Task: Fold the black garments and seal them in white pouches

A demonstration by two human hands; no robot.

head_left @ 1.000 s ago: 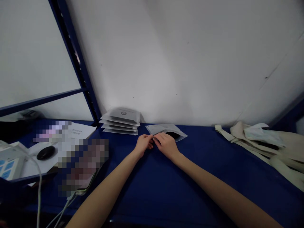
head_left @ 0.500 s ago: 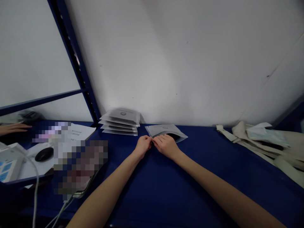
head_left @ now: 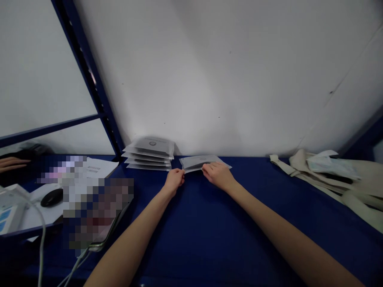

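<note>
A frosted zip bag (head_left: 196,161) with a dark content and a small printed emblem lies at the back of the blue table, near the wall. My left hand (head_left: 174,180) is closed in a pinch on its near left corner. Along the near edge, toward the right, the fingers of my right hand (head_left: 220,175) pinch the bag's opening; the slider, if there, is hidden. Just left of it stands a stack of several similar filled zip bags (head_left: 149,148).
At left are a phone (head_left: 103,239) on a white cable (head_left: 42,247), papers (head_left: 97,167), a black mouse (head_left: 52,197) and a white box (head_left: 13,215). Another person's hand (head_left: 13,163) shows at the far left. Beige cloth straps (head_left: 326,181) lie at right.
My right hand has moved right along the bag's near edge, away from my left hand. The bag's gaping mouth now looks flatter. The other person's hand has shifted slightly left.
</note>
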